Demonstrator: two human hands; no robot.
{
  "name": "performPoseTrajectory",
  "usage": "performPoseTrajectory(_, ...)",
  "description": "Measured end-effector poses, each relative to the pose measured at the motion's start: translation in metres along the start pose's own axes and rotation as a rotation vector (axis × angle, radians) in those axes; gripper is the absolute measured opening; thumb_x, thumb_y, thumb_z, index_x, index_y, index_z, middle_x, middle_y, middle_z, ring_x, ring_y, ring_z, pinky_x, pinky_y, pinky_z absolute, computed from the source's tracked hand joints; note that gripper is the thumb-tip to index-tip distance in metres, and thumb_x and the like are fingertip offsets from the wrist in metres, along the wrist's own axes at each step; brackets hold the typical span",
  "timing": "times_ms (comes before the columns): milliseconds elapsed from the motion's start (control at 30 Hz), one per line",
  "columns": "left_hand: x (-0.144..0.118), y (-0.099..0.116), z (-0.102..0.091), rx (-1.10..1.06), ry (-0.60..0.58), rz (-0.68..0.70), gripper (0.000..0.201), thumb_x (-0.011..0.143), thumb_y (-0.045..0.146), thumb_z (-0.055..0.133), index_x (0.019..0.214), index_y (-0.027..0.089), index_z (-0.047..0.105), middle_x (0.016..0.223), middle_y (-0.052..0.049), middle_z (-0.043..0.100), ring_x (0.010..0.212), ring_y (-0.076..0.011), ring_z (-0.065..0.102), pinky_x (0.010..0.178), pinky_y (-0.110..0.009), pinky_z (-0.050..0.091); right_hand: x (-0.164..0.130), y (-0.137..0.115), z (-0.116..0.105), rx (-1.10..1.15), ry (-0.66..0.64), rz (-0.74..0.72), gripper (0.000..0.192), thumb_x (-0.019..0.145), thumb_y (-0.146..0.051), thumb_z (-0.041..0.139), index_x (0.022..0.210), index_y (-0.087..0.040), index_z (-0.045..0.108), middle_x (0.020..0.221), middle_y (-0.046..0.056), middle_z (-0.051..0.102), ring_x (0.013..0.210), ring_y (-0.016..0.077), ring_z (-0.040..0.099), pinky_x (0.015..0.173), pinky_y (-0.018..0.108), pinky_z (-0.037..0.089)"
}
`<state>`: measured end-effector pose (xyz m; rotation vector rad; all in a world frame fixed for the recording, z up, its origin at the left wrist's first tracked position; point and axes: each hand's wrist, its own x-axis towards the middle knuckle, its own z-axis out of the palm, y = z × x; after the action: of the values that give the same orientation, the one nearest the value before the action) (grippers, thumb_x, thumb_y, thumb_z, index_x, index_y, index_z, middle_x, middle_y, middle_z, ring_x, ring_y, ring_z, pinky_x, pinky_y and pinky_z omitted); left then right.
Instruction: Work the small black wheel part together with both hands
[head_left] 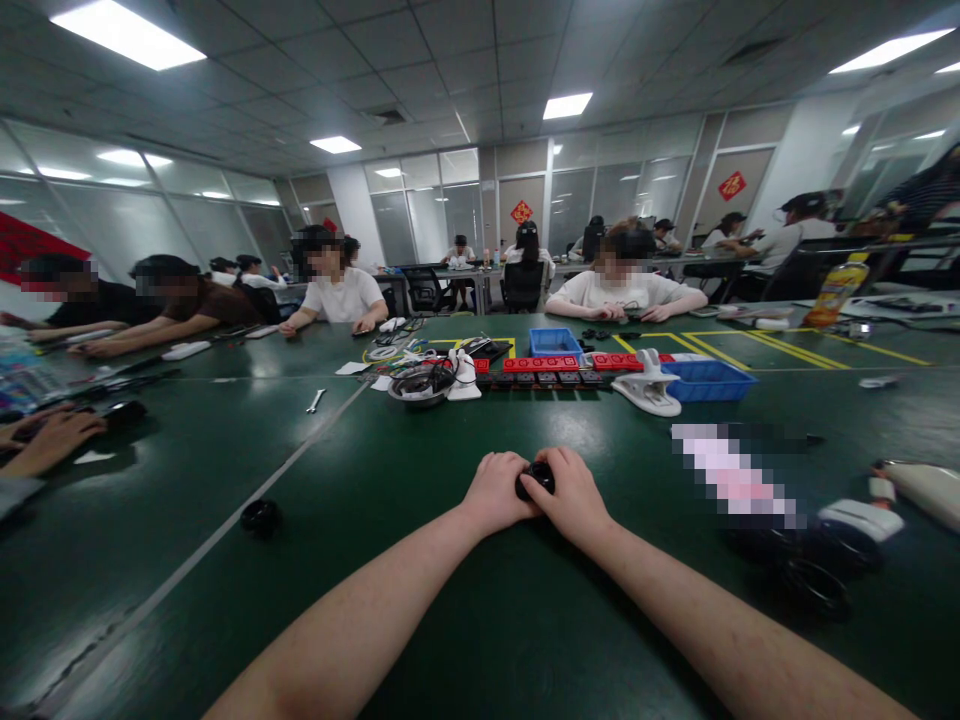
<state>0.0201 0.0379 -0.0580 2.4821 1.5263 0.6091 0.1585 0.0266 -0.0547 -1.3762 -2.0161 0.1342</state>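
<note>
Between my two hands, just above or on the green table, is a small glossy black round part [537, 479]; its exact kind cannot be made out. My left hand [501, 487] wraps round its left side. My right hand [574, 492] closes over its right side, the thumb lying across the front. The fingers hide much of the part. A similar black round part [261, 517] lies on the table to the left. More black ring-shaped parts [816, 588] lie to the right, beside my right forearm.
Ahead stand red power strips [540, 364], a blue bin [709, 381], another blue bin [555, 342], a white clip stand [649, 385] and a metal bowl [420, 385] of cables. A wrench [316, 401] lies left. Co-workers sit around the green table [405, 620]; one's hands [52, 440] are at left.
</note>
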Motion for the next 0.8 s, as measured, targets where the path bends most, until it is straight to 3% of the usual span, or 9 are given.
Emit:
performPoseTrajectory(133,0.001,-0.003,-0.002,-0.051,0.004,0.039,0.036,0.058,0.035,0.067,0.089,0.019,0.058,0.095,-0.003,0.056,0.09,-0.0217,0.051,0.085,-0.035,0.037,0.0,-0.002,-0.005,0.03,-0.025,-0.031,0.019,0.072,-0.024,0.048,0.088,-0.018,0.055,0.088,0.006,0.054,0.086,0.02,0.048,0.077,0.035,0.039)
performPoseTrajectory(267,0.003,-0.01,-0.002,-0.173,-0.067,0.141,0.037,0.058,0.03,0.068,0.093,0.02,0.059,0.099,-0.003,0.054,0.093,-0.0201,0.05,0.084,-0.031,0.039,-0.002,-0.005,-0.009,0.141,-0.041,-0.171,0.022,0.066,-0.012,0.043,0.082,-0.019,0.057,0.089,0.004,0.058,0.087,0.0184,0.05,0.084,0.037,0.037)
performPoseTrajectory(400,0.006,-0.018,0.001,-0.197,-0.112,0.231,0.028,0.059,0.027,0.068,0.085,0.019,0.061,0.1,-0.002,0.055,0.094,-0.0193,0.049,0.087,-0.03,0.038,-0.006,-0.007,-0.01,0.212,-0.094,-0.356,0.023,0.064,-0.006,0.037,0.064,-0.021,0.056,0.074,-0.001,0.061,0.084,0.0147,0.055,0.099,0.042,0.025)
performPoseTrajectory(500,0.007,-0.022,0.004,-0.172,-0.118,0.263,0.029,0.059,0.024,0.067,0.087,0.02,0.061,0.1,-0.002,0.055,0.096,-0.0196,0.049,0.088,-0.031,0.037,-0.009,-0.007,-0.009,0.228,-0.096,-0.409,0.024,0.065,-0.006,0.036,0.059,-0.021,0.054,0.065,-0.002,0.059,0.08,0.0137,0.056,0.1,0.041,0.025)
performPoseTrajectory(600,0.006,-0.021,0.003,-0.157,-0.128,0.262,0.026,0.06,0.026,0.067,0.085,0.021,0.061,0.1,-0.001,0.055,0.097,-0.0201,0.049,0.088,-0.032,0.036,-0.01,-0.008,-0.01,0.258,-0.069,-0.408,0.024,0.065,-0.005,0.036,0.065,-0.021,0.054,0.069,-0.001,0.06,0.08,0.013,0.056,0.1,0.04,0.026)
performPoseTrajectory(800,0.001,-0.012,0.001,-0.119,-0.062,0.201,0.051,0.057,0.036,0.068,0.102,0.017,0.053,0.103,-0.006,0.054,0.098,-0.023,0.049,0.089,-0.036,0.037,-0.008,-0.009,-0.01,0.199,0.01,-0.315,0.027,0.069,-0.016,0.045,0.096,-0.018,0.051,0.096,0.006,0.058,0.093,0.019,0.05,0.094,0.042,0.032)
